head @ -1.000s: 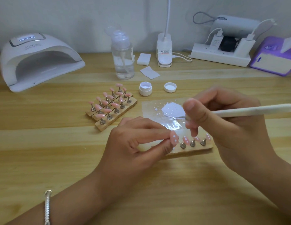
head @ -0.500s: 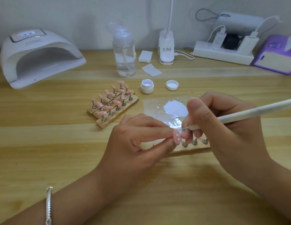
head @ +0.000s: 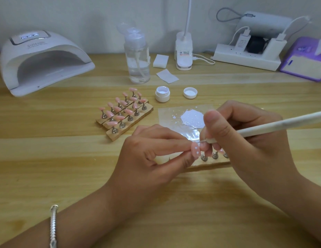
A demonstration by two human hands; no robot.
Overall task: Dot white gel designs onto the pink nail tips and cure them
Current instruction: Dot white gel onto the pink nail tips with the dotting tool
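My left hand (head: 152,156) pinches a pink nail tip (head: 195,151) that carries white dots, holding it just above a wooden holder strip (head: 208,164). My right hand (head: 245,138) grips a white dotting pen (head: 274,125), and its metal point touches the top edge of that tip. Other tips on metal stands (head: 215,155) stand in the strip, partly hidden by my right fingers. Behind my hands lies a clear sheet (head: 167,115) with a puddle of white gel (head: 193,117). An open gel jar (head: 162,93) and its lid (head: 190,92) sit further back.
Three wooden strips with several plain pink tips (head: 124,113) lie left of centre. A white curing lamp (head: 39,61) stands at the back left. A clear pump bottle (head: 137,58), white wipes (head: 167,76), a lamp base (head: 184,51), a power strip (head: 247,58) and a purple box (head: 306,63) line the back.
My right hand has brought the pen down from the gel puddle to the nail tip held in my left hand. The left hand has stayed where it was.
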